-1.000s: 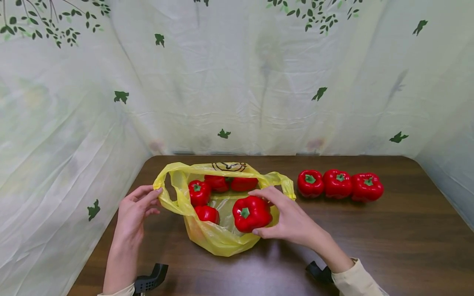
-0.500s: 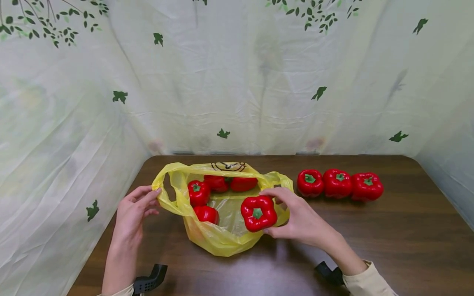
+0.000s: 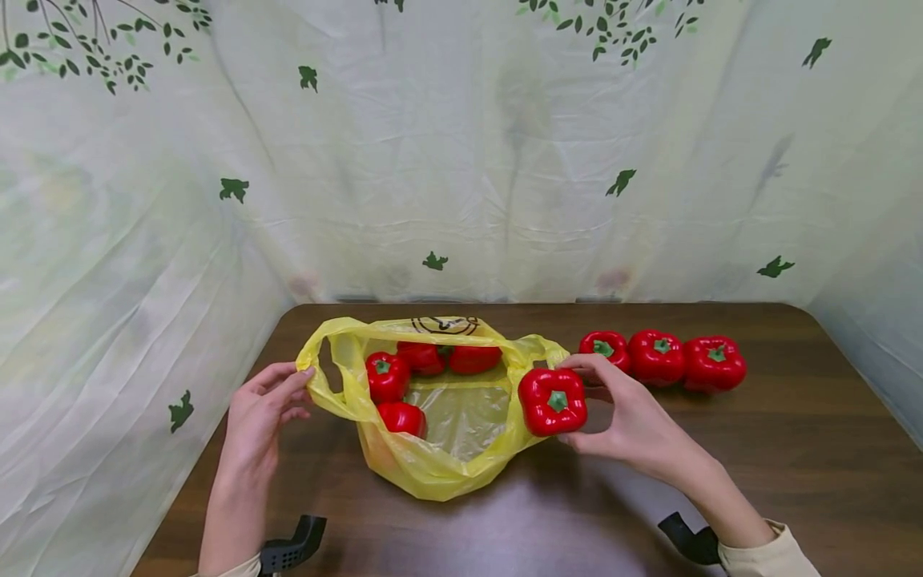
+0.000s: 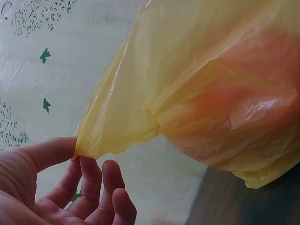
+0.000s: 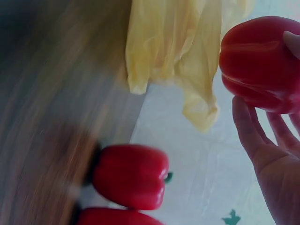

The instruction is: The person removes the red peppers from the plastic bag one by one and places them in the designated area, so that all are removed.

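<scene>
My left hand (image 3: 263,413) pinches the left handle of a yellow plastic bag (image 3: 440,473), drawing it out sideways; the left wrist view shows the thumb and finger on the bag's edge (image 4: 89,147). Inside the wide-mouthed bag lie several red bell peppers (image 3: 389,377) along its left and back. Over the bag's right rim, my right hand (image 3: 642,417) grips another red bell pepper (image 3: 553,401) from its right side, green stem facing up toward the head camera. In the right wrist view this pepper (image 5: 258,63) is held between thumb and fingers, near the hanging yellow handle (image 5: 199,93).
Three red bell peppers (image 3: 657,358) stand in a row on the brown wooden table (image 3: 793,465), right of the bag. My right hand partly covers the nearest one. A pale curtain (image 3: 469,160) with leaf prints surrounds the table's back and sides.
My right hand has moved right with the bell pepper, from over the bag's opening to its right rim. The pepper's stem has turned upward. My left hand keeps its hold on the bag handle.
</scene>
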`<control>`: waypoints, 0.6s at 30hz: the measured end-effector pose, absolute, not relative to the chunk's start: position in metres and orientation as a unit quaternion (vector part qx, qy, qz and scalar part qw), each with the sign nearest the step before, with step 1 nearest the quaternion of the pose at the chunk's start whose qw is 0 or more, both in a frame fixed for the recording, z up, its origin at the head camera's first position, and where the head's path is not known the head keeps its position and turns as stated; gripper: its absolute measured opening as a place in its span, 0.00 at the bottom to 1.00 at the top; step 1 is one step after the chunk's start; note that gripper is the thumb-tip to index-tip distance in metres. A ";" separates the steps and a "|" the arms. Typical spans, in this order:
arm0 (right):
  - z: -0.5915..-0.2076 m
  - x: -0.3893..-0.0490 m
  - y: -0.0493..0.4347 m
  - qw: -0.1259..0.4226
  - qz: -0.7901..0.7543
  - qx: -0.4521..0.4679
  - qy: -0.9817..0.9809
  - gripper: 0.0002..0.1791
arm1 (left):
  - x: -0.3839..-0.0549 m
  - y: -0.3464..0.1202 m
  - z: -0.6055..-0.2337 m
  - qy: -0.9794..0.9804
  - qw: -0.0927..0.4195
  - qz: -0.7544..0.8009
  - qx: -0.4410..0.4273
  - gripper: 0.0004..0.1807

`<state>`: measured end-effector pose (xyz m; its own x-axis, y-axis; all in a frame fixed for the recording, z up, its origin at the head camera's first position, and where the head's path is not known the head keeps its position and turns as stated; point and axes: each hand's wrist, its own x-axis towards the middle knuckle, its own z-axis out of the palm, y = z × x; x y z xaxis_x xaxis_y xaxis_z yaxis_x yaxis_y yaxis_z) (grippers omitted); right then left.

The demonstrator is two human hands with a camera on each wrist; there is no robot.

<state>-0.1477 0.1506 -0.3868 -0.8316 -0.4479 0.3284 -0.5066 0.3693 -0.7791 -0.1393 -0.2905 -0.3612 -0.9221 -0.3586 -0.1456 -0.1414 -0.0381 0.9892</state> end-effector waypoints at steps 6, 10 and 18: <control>-0.389 -0.143 0.166 0.053 0.456 0.286 -0.841 0.44 | -0.140 -0.291 -0.362 -0.692 0.072 -0.694 0.187 0.09; -0.390 -0.138 0.177 0.068 0.438 0.287 -0.849 0.44 | -0.140 -0.291 -0.362 -0.693 0.073 -0.692 0.187 0.09; -0.388 -0.132 0.197 0.123 0.412 0.279 -0.859 0.50 | -0.139 -0.291 -0.362 -0.692 0.070 -0.694 0.184 0.10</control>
